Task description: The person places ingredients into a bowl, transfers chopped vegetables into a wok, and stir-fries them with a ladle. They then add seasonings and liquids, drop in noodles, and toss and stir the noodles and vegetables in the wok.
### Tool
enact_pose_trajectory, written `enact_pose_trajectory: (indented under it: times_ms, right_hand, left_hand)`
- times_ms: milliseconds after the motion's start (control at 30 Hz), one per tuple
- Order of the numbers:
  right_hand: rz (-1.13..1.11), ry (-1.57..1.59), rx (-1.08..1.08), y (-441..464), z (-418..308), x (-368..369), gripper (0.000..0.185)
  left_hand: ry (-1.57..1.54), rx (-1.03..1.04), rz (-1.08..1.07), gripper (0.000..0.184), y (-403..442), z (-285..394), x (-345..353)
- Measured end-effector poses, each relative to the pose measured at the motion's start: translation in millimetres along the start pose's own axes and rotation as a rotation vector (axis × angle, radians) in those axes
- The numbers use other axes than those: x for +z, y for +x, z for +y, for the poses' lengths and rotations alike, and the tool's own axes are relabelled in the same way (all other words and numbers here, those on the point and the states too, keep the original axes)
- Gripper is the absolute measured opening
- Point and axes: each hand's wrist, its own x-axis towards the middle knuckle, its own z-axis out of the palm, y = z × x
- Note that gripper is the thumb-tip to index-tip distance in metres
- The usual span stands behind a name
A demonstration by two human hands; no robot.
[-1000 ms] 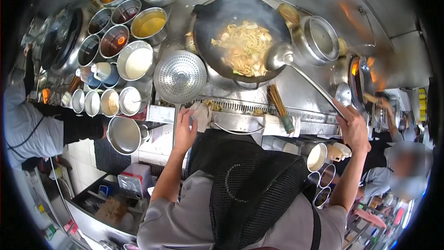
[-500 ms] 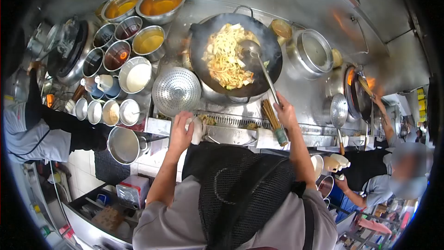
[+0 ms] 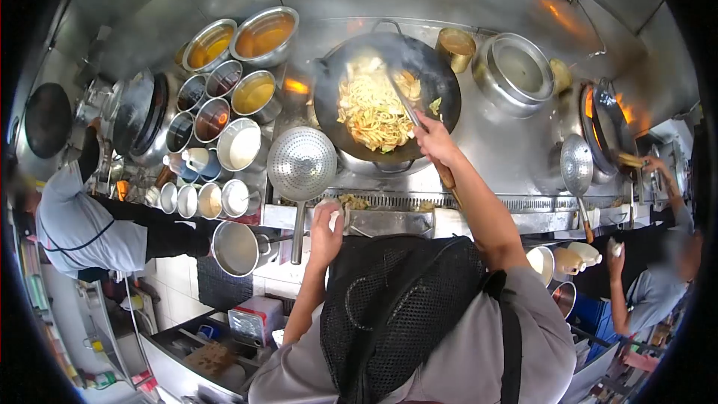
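A black wok [image 3: 336, 127] on the stove holds steaming noodles [image 3: 366, 105] with pieces of cabbage. My right hand [image 3: 435, 141] is wrapped round the handle of a ladle [image 3: 404, 102], whose bowl is down among the noodles near the wok's far side. Below the wok's left side, at the counter's front edge, my left hand [image 3: 327, 230] is closed on a white cloth [image 3: 334, 215]. Just left of it, a perforated strainer [image 3: 302, 164] lies with its handle pointing toward me.
Metal pots of sauces and seasonings [image 3: 239, 144] stand at the left. Stacked steel bowls [image 3: 514, 71] sit right of the wok. Flames burn at a second stove [image 3: 591, 112] on the right. One co-worker [image 3: 97, 217] is at the left, another [image 3: 658, 284] at the right.
My right hand has moved from the far right in over the wok's near edge, bringing the ladle deeper among the noodles. The noodles have shifted in the wok. My left hand stays near the edge.
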Motion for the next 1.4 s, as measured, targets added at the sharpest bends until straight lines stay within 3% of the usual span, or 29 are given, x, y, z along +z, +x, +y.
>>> enact_pose_trajectory:
  times_ms: [67,133,200,233,300,500,767,833,867,1000,1067,1133,1200,1300,1333,1400]
  right_hand:
    - [-0.074,-0.251,-0.29,4.3,17.0,1.3,0.055]
    - [-0.073,-0.367,-0.37,-2.1,40.7,-13.5,0.056]
    - [0.107,-0.764,-0.901,-14.3,66.8,-32.9,0.058]
    - [0.102,-0.767,-0.897,-29.7,64.6,-40.6,0.058]
    - [0.039,-0.964,-0.494,-64.2,55.4,-63.5,0.057]
    - [0.191,-1.327,-0.488,-132.3,41.3,-137.6,0.059]
    - [0.3,-1.375,-0.431,-241.1,-83.0,-160.3,0.05]
    - [0.25,-1.385,-0.296,-253.4,-101.5,-154.8,0.048]
    - [0.256,-1.393,-0.293,-250.5,-95.8,-157.5,0.048]
    - [0.126,-1.187,-0.195,-196.2,-33.6,-146.7,0.052]
    - [0.135,-1.129,-0.258,-153.0,12.8,-124.8,0.055]
    - [0.199,-0.796,-0.47,-101.5,86.9,-106.2,0.054]
    - [0.161,-0.44,-0.196,-96.2,78.4,-72.3,0.051]
    - [0.189,-0.281,-0.055,-100.0,43.4,-49.9,0.051]
    - [0.186,-0.277,-0.061,-91.5,46.5,-50.6,0.051]
    - [0.316,-0.321,-0.299,-63.0,61.7,-50.7,0.052]
  left_hand:
    - [-0.065,-0.08,-0.018,0.024,0.3,11.7,-0.6]
    - [-0.064,-0.048,-0.015,0.024,-0.9,9.4,1.5]
    - [-0.038,-0.018,-0.01,0.025,-0.5,-0.1,3.7]
    - [-0.014,0.013,-0.006,0.026,0.5,-2.7,4.3]
    - [-0.019,0.004,-0.005,0.026,1.8,-4.8,4.7]
    - [-0.045,-0.039,-0.002,0.027,10.7,-8.4,2.7]
    - [-0.013,0.065,-0.058,0.025,38.5,2.5,21.8]
    - [-0.014,0.285,-0.028,0.026,56.0,16.0,46.4]
    - [-0.023,0.288,-0.026,0.026,65.2,25.4,58.7]
    - [0.014,0.371,-0.029,0.023,99.0,71.7,102.7]
    - [0.057,0.382,0.021,0.023,105.6,78.7,113.5]
    - [0.302,0.333,-0.177,0.029,111.7,73.4,124.9]
    - [0.287,0.37,-0.152,0.032,112.2,60.7,129.2]
    - [0.305,0.376,-0.168,0.033,114.3,51.0,119.0]
    - [0.312,0.377,-0.164,0.033,116.6,47.7,114.2]
    - [0.312,0.361,-0.2,0.033,118.7,42.1,104.6]
